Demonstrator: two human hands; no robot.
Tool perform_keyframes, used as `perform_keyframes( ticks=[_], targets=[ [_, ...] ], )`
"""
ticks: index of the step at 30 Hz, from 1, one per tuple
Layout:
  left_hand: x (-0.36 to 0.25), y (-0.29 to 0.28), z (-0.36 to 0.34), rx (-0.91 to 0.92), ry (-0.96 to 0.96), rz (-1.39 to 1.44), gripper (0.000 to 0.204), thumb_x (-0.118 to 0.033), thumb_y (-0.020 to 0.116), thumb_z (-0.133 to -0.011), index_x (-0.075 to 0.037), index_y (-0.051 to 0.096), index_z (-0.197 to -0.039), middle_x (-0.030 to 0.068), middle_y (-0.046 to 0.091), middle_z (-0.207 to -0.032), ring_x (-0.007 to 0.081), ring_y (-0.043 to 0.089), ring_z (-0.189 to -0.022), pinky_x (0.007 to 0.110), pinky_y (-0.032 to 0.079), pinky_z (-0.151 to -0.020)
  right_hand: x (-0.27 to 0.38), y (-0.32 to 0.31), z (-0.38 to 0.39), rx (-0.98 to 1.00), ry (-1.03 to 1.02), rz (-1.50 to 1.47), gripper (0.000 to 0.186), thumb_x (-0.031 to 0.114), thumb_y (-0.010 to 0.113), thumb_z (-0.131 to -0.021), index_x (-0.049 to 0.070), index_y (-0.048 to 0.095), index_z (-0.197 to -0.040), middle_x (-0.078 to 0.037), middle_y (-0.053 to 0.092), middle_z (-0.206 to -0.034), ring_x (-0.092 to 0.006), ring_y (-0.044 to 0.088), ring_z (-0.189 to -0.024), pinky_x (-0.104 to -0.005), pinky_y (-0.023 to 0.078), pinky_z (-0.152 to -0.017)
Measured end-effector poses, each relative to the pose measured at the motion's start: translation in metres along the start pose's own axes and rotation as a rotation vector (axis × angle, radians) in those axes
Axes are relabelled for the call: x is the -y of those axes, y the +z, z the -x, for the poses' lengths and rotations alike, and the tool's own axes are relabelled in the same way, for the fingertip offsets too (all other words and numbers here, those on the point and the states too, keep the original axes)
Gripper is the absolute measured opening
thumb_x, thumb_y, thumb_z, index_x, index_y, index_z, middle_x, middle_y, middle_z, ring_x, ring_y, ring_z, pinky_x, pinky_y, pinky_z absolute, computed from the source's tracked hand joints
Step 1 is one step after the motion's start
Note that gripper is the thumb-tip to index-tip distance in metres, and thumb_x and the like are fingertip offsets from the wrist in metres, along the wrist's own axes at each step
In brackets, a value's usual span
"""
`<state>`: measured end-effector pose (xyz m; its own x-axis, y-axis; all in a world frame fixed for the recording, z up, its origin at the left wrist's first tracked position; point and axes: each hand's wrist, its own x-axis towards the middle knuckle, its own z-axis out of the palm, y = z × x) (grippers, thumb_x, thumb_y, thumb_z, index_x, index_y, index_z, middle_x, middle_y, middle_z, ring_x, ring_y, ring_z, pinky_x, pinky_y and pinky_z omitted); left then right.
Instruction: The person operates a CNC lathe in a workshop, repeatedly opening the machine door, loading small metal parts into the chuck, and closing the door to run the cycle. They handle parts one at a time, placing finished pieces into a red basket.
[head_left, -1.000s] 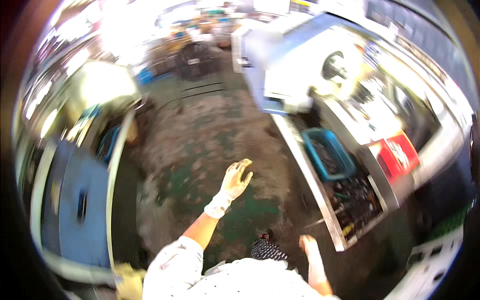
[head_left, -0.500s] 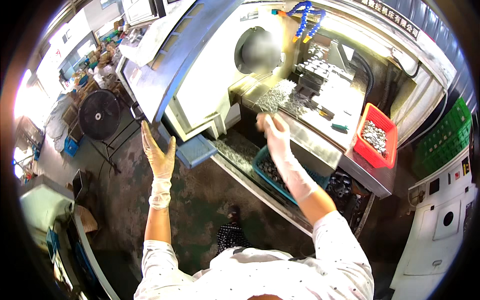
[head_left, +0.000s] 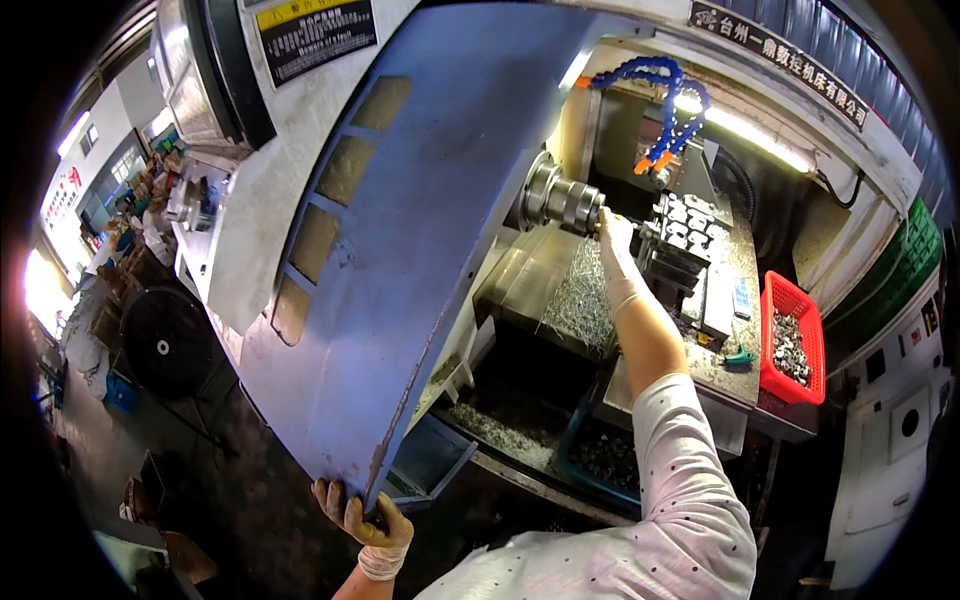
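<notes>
The lower edge of a blue sliding machine door (head_left: 400,240) is in the grasp of my left hand (head_left: 368,520), fingers curled round its corner. My gloved right hand (head_left: 617,240) reaches past the door into the lathe. Its fingers are closed at the front end of the metal chuck (head_left: 565,200); whatever they pinch there is too small or hidden to name. Right of that hand stands a tool block (head_left: 675,265) with several small metal parts (head_left: 690,218) on top. Curly metal shavings (head_left: 585,300) heap below the chuck.
Blue coolant hoses (head_left: 655,85) with orange tips hang above the tool block. A red basket (head_left: 822,345) of small metal parts sits at the right. Below lies a teal basket (head_left: 575,470) with dark parts. A black round fan (head_left: 165,345) stands at far left.
My left hand, open in the air before, now grips the door's edge. My right hand has gone farther in to the chuck. The door covers more of the view, and the view has shifted.
</notes>
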<state>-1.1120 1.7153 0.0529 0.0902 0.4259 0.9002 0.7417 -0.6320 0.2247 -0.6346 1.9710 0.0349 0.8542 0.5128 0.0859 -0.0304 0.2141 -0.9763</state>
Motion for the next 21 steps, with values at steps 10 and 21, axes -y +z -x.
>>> perform_keyframes(
  ticks=[10, 21],
  targets=[
    [0.006, -0.003, 0.006, 0.068, -0.026, -0.008, 0.05, -0.001, 0.04, -0.07, -0.011, 0.027, -0.118, 0.0152, 0.031, -0.117, 0.0432, 0.024, -0.115, 0.056, 0.017, -0.093, -0.014, 0.008, -0.002, -0.082, 0.04, -0.166, 0.029, 0.029, 0.058, -0.07, 0.002, 0.053, -0.075, -0.003, 0.051, -0.064, -0.0119, 0.047, -0.052, -0.0254, 0.041, -0.046],
    [-0.012, 0.015, -0.014, -0.153, -0.123, -0.052, 0.05, 0.006, 0.049, -0.074, 0.004, 0.028, -0.12, 0.022, 0.035, -0.121, 0.0339, 0.036, -0.112, 0.042, 0.025, -0.095, 0.019, -0.013, 0.107, 0.304, -0.252, 0.536, 0.026, 0.024, 0.058, -0.069, -0.001, 0.053, -0.073, -0.015, 0.053, -0.086, -0.0234, 0.054, -0.075, -0.0315, 0.045, -0.06]
  ],
)
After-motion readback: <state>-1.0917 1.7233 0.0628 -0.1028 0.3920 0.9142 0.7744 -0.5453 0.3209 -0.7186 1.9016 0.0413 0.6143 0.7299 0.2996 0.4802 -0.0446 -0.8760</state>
